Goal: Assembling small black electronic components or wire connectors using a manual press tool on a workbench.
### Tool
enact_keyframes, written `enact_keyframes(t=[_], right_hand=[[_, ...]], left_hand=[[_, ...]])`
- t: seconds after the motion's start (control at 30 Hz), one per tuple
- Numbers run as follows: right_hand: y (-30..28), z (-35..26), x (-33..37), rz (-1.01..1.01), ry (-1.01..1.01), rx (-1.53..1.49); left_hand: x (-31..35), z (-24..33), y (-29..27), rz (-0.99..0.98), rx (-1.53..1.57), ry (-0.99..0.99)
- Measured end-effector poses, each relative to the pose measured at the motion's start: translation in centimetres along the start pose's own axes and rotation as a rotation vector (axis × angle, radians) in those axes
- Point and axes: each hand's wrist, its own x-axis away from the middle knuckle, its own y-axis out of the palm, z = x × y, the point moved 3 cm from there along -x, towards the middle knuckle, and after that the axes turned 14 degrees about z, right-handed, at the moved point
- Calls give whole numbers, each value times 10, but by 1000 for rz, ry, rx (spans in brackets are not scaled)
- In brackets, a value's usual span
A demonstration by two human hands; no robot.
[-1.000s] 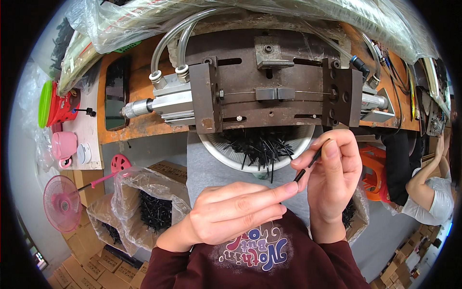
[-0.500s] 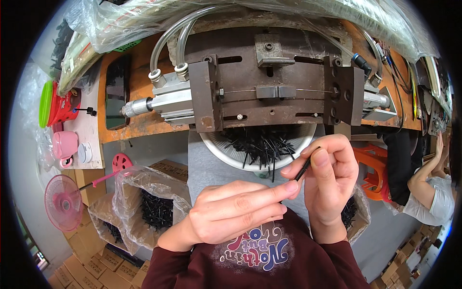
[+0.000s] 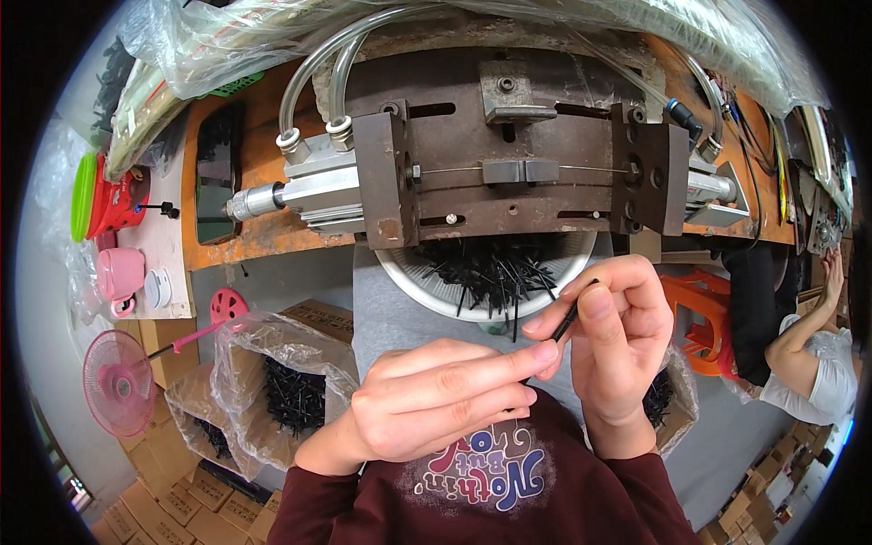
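A thin black rod [image 3: 566, 321] runs between my two hands, above my lap and in front of the bench. My right hand [image 3: 623, 350] pinches it between thumb and fingers, with the upper end showing past the thumb tip. At its lower end, my left hand [image 3: 440, 392] closes its fingertips on the rod, hiding that end. Just beyond my fingers, a white basket [image 3: 420, 304] holds a heap of similar black rods [image 3: 495, 272]. Over the basket sits a brown metal fixture [image 3: 463, 204] with two small grey blocks [image 3: 520, 172] at its middle.
Clear hoses [image 3: 313, 77] and a metal cylinder [image 3: 331, 195] join the fixture's left end. Plastic-lined boxes [image 3: 295, 395] of black pieces stand at left near a pink fan [image 3: 118, 381]. An orange stool [image 3: 699, 318] and another person [image 3: 808, 372] are at right.
Both hands have shifted very slightly to the left while keeping the same grip on the rod. At the right, the other person's arm has moved a little.
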Motion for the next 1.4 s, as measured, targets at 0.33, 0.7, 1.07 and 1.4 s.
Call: enact_keyframes(t=[0.33, 0.7, 1.07, 1.4], right_hand=[[-1, 2, 1, -3, 5, -19], [-2, 14, -1, -41, 237, -170], [-22, 12, -1, 133, 109, 194], [-29, 15, 6, 114, 154, 235]], left_hand=[[0, -1, 1, -7, 7, -34], [-3, -2, 0, 17, -75, 58], [-23, -29, 20, 156, -466, 188], [-38, -35, 34, 118, -736, 227]])
